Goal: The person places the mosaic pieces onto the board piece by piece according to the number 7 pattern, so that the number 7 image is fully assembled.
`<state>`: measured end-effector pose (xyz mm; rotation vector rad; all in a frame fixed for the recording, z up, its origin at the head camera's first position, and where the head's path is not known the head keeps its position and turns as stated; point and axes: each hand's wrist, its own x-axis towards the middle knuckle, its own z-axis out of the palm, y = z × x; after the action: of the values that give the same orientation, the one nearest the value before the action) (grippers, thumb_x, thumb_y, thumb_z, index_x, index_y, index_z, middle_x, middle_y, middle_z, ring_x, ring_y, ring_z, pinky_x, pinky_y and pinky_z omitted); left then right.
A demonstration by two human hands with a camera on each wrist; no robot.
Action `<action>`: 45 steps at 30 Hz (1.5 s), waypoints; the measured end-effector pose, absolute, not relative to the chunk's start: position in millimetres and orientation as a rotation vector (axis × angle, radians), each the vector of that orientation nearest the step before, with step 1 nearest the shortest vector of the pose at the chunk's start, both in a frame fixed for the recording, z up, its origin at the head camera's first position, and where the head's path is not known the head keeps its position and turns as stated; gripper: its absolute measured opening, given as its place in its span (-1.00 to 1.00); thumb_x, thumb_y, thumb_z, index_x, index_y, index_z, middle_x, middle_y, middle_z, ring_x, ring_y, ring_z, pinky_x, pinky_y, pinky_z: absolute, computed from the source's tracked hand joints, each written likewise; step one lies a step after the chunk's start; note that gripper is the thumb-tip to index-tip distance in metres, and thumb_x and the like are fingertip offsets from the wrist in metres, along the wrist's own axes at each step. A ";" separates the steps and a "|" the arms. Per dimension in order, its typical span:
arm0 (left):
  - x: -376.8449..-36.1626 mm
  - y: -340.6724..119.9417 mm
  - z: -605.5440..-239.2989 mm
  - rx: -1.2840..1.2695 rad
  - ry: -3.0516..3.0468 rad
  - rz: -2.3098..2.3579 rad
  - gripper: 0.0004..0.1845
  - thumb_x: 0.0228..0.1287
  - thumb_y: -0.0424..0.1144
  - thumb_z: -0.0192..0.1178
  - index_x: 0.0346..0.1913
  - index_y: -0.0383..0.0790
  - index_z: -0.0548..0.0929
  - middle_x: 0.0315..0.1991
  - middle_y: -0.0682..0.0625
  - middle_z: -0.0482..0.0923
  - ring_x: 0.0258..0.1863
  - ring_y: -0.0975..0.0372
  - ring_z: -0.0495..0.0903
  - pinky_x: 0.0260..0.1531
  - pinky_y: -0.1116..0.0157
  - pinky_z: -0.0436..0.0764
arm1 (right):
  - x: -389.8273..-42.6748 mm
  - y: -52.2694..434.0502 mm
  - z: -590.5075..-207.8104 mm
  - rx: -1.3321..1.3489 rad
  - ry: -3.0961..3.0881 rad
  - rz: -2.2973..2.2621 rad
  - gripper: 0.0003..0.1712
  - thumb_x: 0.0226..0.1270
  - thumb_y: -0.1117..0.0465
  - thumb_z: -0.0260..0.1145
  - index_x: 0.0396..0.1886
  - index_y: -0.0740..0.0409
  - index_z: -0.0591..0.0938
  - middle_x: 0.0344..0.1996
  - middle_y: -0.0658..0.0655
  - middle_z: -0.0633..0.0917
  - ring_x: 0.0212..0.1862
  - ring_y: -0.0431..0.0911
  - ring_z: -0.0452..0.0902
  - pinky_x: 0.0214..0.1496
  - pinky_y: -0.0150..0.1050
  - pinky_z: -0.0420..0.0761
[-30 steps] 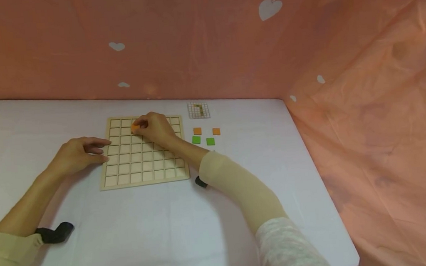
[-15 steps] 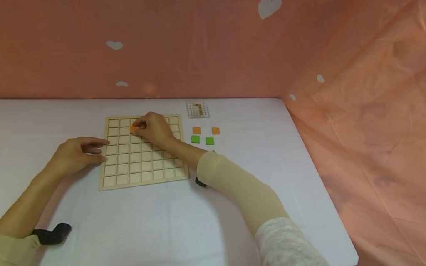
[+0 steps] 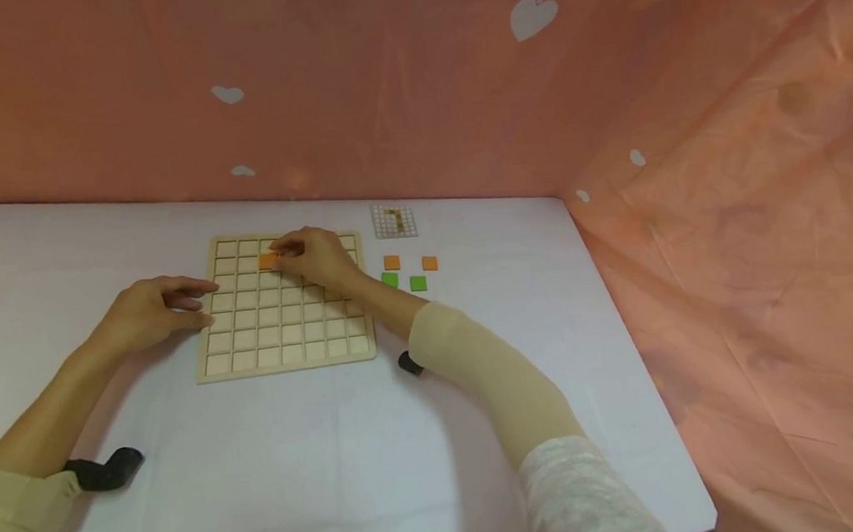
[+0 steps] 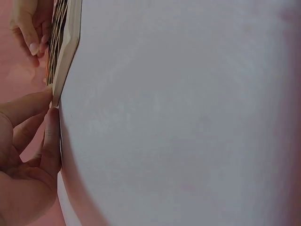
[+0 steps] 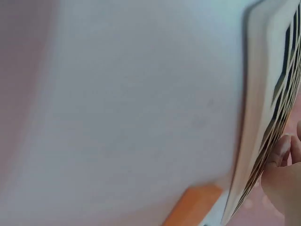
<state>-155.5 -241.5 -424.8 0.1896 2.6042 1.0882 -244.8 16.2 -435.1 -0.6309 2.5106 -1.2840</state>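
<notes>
A square wooden grid board (image 3: 252, 338) lies on the white table. In one of its upper cells sits an orange tile (image 3: 267, 262). My right hand (image 3: 316, 258) is over the board, thumb and index finger parted at the tile's right side. Fairly straight, spread fingers of my left hand (image 3: 148, 313) touch the board's left edge; the left wrist view shows the left fingertips (image 4: 53, 113) right at the board's side. That view also catches the right hand (image 4: 32, 30) beyond the board. Part of the grid is hidden under the right hand and forearm.
Right of the board lie two orange tiles (image 3: 392, 263) (image 3: 430, 263) and two green tiles (image 3: 390, 280) (image 3: 418, 283). A small pattern card (image 3: 394, 221) lies behind them. An orange curtain with white hearts (image 3: 383, 94) hangs behind the table and to its right.
The orange tile, earlier pinched by the right hand, now lies in a cell. Right thumb and index finger have parted and shifted slightly right. The left hand stays at the board's edge.
</notes>
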 end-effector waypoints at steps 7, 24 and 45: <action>-154.2 -239.7 -427.2 0.201 2.614 1.090 -0.38 0.24 -0.06 0.39 0.29 -0.27 0.53 0.01 -0.35 0.62 0.11 -0.19 0.49 0.07 -0.17 0.36 | -244.1 38.1 -434.0 -0.576 2.445 -1.413 -0.69 0.30 0.16 0.44 0.01 0.11 0.73 -0.19 -0.07 0.74 -0.18 -0.30 0.63 -0.14 -0.47 0.59; -157.4 -237.9 -427.9 0.192 2.611 1.093 -0.36 0.22 -0.02 0.40 0.30 -0.25 0.53 0.01 -0.33 0.62 0.09 -0.17 0.52 0.07 -0.17 0.38 | -227.3 102.1 -414.0 -0.628 2.517 -1.466 -0.67 0.32 0.20 0.42 0.03 0.24 0.70 -0.10 0.08 0.73 -0.12 -0.20 0.64 -0.05 -0.38 0.60; -157.9 -239.5 -427.5 0.199 2.606 1.091 -0.37 0.25 -0.06 0.39 0.31 -0.28 0.51 0.05 -0.37 0.60 0.11 -0.18 0.50 0.09 -0.18 0.37 | -209.0 172.8 -414.4 -0.473 2.611 -1.516 -0.75 0.28 0.33 0.43 -0.05 0.22 0.72 -0.09 0.10 0.73 -0.10 -0.11 0.66 -0.03 -0.28 0.63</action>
<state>-157.9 -239.5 -427.5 0.1985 2.6056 1.0912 -209.0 172.8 -414.4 -0.4734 2.6106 -1.5162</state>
